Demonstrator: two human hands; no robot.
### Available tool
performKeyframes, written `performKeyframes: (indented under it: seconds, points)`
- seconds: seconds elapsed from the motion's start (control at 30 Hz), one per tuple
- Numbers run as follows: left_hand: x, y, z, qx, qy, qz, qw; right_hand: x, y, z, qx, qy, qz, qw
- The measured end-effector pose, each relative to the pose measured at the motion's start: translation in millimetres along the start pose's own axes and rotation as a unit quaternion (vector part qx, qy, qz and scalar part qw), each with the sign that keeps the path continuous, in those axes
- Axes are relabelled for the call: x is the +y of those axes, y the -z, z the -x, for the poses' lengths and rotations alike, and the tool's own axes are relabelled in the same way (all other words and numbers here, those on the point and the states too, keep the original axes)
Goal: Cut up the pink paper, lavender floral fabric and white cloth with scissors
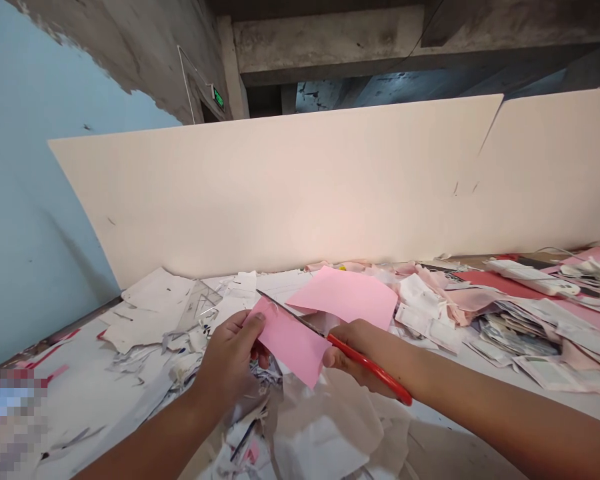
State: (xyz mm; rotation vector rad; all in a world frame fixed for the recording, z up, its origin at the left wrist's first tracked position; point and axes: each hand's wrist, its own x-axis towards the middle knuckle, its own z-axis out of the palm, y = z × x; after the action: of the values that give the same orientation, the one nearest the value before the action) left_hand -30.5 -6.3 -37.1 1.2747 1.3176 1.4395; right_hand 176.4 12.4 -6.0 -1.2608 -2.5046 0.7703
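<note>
Crumpled white paper (320, 427) heaps up closest to the lens, right beneath the two forearms. Just above it, the left hand (227, 363) grips a pink paper sheet (290, 343) in midair, its fingers (240, 327) closed on the sheet's near edge with the thumb on top. From the other side comes the right hand (363, 353), its fingers (337, 357) curled tight around the red handle of the scissors (373, 368). The long steel blade (290, 313) runs across the pink, its tip pointing up and to the left. A second pink flap (345, 297) rises just behind the blade; whether it joins the near piece, I can't tell from here. All of this is happening over a counter (75, 407) littered with white offcuts (145, 313) and a clear plastic set square (197, 313). Further right sit a stack of printed papers (515, 337), a red sheet (495, 283) and a white power strip (530, 277). A pale board (280, 193) stands along the back.
</note>
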Motion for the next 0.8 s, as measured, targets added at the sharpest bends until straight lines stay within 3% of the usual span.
performKeyframes:
  seconds: [0.13, 0.4, 0.57, 0.67, 0.8]
  points:
    - [0.3, -0.9, 0.7, 0.005, 0.0, 0.002, 1.0, 0.9, -2.8, -1.9, 0.0, -0.026, 0.01, 1.0]
    - [-0.8, 0.1, -0.5, -0.002, -0.005, 0.015, 1.0, 3.4, -0.4, -1.2, -0.037, 0.01, -0.063, 0.997]
    - [0.9, 1.9, -0.5, 0.005, -0.007, -0.002, 1.0, -1.7, 2.2, -0.9, -0.04, -0.058, -0.133, 0.989]
    - [-0.1, 2.1, -0.6, -0.003, -0.012, -0.005, 1.0, -1.0, 0.5, -1.6, -0.018, -0.084, -0.188, 0.978]
    - [-2.1, 0.9, -1.5, 0.0, -0.029, 0.002, 1.0, 11.4, -6.0, -5.5, 0.041, -0.023, -0.268, 0.962]
